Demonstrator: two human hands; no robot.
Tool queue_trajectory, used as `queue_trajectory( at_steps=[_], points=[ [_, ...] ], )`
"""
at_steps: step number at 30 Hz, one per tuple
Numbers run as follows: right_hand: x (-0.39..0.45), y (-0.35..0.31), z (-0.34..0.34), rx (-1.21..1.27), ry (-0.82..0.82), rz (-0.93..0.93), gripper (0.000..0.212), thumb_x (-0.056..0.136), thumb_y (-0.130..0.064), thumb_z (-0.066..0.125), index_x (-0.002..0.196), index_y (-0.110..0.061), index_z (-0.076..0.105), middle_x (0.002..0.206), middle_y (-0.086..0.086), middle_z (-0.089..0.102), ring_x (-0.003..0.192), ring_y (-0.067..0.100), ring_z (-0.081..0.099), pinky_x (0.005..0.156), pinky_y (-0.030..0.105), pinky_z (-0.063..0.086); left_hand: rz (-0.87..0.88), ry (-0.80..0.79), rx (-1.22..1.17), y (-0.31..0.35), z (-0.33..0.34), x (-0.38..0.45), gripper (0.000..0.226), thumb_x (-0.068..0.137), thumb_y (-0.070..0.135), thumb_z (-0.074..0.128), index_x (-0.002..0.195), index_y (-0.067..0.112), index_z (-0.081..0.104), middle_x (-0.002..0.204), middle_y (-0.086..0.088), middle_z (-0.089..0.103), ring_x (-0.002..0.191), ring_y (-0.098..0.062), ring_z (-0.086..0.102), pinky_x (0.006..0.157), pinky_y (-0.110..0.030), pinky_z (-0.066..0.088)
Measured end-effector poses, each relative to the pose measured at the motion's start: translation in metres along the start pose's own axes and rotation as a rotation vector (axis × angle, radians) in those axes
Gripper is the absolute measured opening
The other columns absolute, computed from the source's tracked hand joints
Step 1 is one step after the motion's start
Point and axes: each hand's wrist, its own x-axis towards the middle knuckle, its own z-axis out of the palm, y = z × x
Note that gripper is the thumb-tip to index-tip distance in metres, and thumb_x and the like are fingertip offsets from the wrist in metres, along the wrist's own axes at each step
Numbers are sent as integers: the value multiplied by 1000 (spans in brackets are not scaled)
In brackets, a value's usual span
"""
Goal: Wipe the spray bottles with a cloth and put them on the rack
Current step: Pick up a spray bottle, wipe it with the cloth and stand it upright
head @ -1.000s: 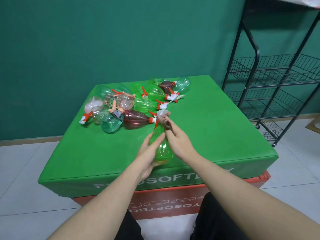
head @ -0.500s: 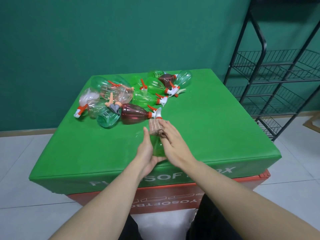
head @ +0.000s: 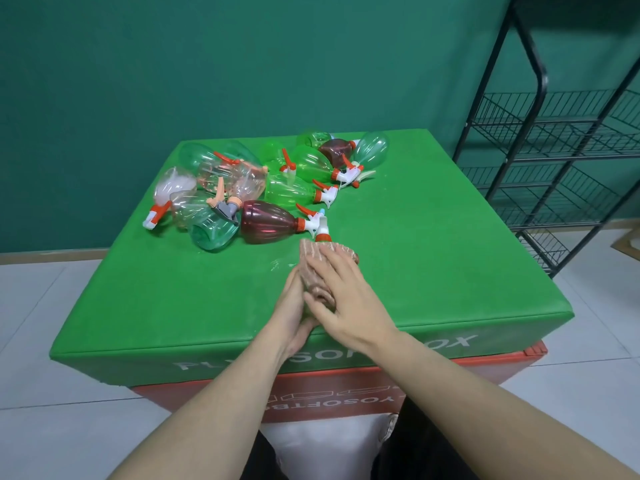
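Where the right hand's fingers [head: 322, 268] lie flat, a pinkish cloth [head: 313, 252] is pressed over a spray bottle [head: 322, 233], of which only the white-and-orange nozzle shows. Its base is cupped by the left hand [head: 294, 306], apparently; that grip is hidden. Since a second ago, the green body has been covered. The wire rack [head: 554, 161] stands right of the desk [head: 433, 271].

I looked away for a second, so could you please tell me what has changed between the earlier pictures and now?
The right hand has spread the cloth over the green bottle, which showed a second ago and is now nearly hidden; only its white nozzle pokes out. The left hand keeps its grip from the side. The pile of bottles on the green box and the rack stayed put.
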Motion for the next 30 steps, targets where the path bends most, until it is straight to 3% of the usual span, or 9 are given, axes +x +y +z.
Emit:
queue_trajectory(
  at_steps=[5,8,13,18,22,25,28,30],
  points=[
    [27,-11,-4,134,-11,207,81,94,-72,14,159,-27,27,169,-1,15,155,15,13,127,42,13,-39,-19,-3,1,-5,3,59,90,61,58,141,31,57,132,-4,70,117,-26,70,86,-58,59],
    [42,-14,-6,334,56,391,64,106,-57,16,158,-24,32,168,-4,18,154,13,16,126,43,13,-42,-5,5,1,-4,1,42,101,53,54,139,33,58,131,-5,70,113,-31,72,85,-63,59],
    [35,0,7,219,80,262,42,106,-38,43,146,-29,51,166,-11,25,149,10,28,121,34,23,-4,7,45,1,0,-3,30,107,44,45,131,33,61,124,0,74,104,-25,75,77,-57,62],
    [9,4,12,178,117,127,45,105,-37,40,145,-23,51,164,-5,30,151,10,24,125,34,20,17,60,98,-3,2,-6,32,109,42,41,136,38,58,125,2,72,116,-23,68,67,-47,62],
    [-8,6,14,144,134,117,49,106,-39,33,151,-22,42,166,-3,23,154,7,13,127,37,16,48,58,172,-10,0,-1,33,107,47,44,136,42,58,125,7,72,119,-21,67,88,-50,60],
    [-26,6,23,87,112,84,52,105,-44,30,154,-26,35,168,-3,15,156,8,5,128,42,12,7,59,122,-12,-4,0,54,97,63,52,144,35,55,128,-1,72,110,-22,73,75,-36,61],
    [-38,7,35,8,130,46,51,105,-43,37,153,-26,35,168,1,18,157,17,8,126,51,18,-51,86,36,-12,-7,3,96,70,81,69,147,26,53,133,-8,70,117,-28,70,95,-44,58],
    [-41,6,36,-9,147,44,49,105,-43,40,150,-25,38,166,4,23,156,20,15,124,52,22,-28,59,20,-13,-8,3,100,67,80,75,146,25,53,133,-11,69,119,-30,69,105,-51,52]
  ],
)
